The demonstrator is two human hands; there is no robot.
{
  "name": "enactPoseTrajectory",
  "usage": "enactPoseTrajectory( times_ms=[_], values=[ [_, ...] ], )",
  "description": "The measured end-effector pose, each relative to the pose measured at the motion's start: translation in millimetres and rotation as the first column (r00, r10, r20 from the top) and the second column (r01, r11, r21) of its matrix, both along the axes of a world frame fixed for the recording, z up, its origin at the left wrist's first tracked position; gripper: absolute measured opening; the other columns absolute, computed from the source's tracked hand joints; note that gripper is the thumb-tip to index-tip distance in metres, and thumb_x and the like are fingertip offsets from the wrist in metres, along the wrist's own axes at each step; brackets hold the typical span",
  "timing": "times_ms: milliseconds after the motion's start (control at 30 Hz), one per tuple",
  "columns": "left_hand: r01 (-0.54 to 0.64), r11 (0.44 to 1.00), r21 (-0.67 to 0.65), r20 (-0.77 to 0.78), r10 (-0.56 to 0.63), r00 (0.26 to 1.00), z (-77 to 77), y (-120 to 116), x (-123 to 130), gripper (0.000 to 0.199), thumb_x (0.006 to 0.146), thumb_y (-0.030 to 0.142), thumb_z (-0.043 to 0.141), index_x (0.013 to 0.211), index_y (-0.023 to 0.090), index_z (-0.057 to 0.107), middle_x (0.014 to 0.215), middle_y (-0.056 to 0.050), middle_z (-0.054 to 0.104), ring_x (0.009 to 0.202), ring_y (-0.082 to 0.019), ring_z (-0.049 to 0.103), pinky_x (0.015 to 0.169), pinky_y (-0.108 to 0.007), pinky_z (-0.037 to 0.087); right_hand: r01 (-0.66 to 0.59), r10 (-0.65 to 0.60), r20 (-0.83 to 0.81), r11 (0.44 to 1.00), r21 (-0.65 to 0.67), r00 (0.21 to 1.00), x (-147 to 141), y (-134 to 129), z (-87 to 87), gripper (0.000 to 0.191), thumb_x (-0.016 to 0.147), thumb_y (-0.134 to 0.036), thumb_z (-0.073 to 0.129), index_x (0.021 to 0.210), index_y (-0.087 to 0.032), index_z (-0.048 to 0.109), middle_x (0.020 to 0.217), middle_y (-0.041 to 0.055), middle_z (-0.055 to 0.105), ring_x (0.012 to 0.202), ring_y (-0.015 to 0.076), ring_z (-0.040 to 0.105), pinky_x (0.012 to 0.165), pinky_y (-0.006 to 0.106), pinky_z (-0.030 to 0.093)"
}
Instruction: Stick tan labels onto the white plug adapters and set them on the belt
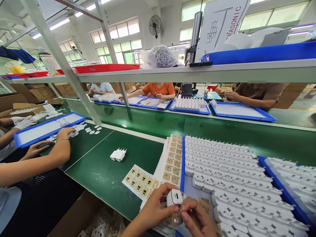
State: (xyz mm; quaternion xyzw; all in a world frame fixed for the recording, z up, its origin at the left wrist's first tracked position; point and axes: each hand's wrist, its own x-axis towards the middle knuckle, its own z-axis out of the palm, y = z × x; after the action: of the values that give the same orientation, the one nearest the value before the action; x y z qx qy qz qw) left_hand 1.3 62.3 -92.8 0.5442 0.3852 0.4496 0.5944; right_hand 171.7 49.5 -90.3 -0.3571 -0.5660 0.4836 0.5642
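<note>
In the head view, the work looked partway along: rows of chargers filled much of the blue tray, while many labels remained on their sheets. The left hand gripped a white charger beside the tray; the right hand's fingertips met its edge, but whether they pinched anything I couldn't tell.

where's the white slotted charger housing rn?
Head view, low and just right of centre: the white charger housing is gripped in the left hand, right beside the right hand and left of the tray of white housings.
</note>
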Motion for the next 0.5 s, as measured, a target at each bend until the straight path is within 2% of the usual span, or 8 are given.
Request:
enactPoseTrajectory(
  times_ms=[133,233,367,500],
  values=[
    [-0.105,0.990,0.091,-0.101,0.114,0.988,9.9,-5,-2,0.048,0.077,0.042,0.079,0.116,0.019,0.064,0.120,-0.011,0.069,0.111,-0.026,0.064,0.097,-0.037,0.046,-0.088,0.087,-0.017,0.995,-0.051,0.996,6,0,-1.5,0.021,0.090,-0.041,0.066,0.083,-0.022,0.067,0.074,0.0032,0.062,0.068,0.0172,0.061,0.062,0.025,0.053],
    [-0.177,0.968,0.179,-0.140,0.203,0.969,15.1,-7,-5,0.045,0.081,0.035,0.077,0.120,0.021,0.061,0.125,-0.010,0.067,0.112,-0.025,0.063,0.101,-0.038,0.046,-0.044,0.040,-0.060,0.997,-0.061,0.997,8,2,-4.1,0.017,0.089,-0.038,0.068,0.084,-0.022,0.067,0.075,0.0023,0.060,0.067,0.0159,0.058,0.060,0.024,0.052],
    [-0.183,0.948,0.261,-0.182,0.234,0.955,17.2,-9,-8,0.043,0.083,0.028,0.075,0.122,0.021,0.060,0.128,-0.011,0.066,0.117,-0.026,0.063,0.103,-0.040,0.047,-0.005,0.001,-0.071,0.999,-0.053,0.997,6,5,-4.5,0.017,0.090,-0.038,0.067,0.087,-0.022,0.067,0.075,0.0027,0.062,0.066,0.0159,0.059,0.058,0.025,0.052],
    [-0.153,0.927,0.342,-0.232,0.241,0.943,18.1,-11,-10,0.045,0.083,0.020,0.073,0.125,0.024,0.059,0.128,-0.009,0.067,0.120,-0.025,0.062,0.104,-0.039,0.048,0.000,-0.002,-0.069,1.000,-0.031,0.998,3,5,5.7,0.015,0.090,-0.037,0.068,0.087,-0.022,0.067,0.075,0.0022,0.062,0.066,0.0153,0.059,0.057,0.024,0.052]
  ],
)
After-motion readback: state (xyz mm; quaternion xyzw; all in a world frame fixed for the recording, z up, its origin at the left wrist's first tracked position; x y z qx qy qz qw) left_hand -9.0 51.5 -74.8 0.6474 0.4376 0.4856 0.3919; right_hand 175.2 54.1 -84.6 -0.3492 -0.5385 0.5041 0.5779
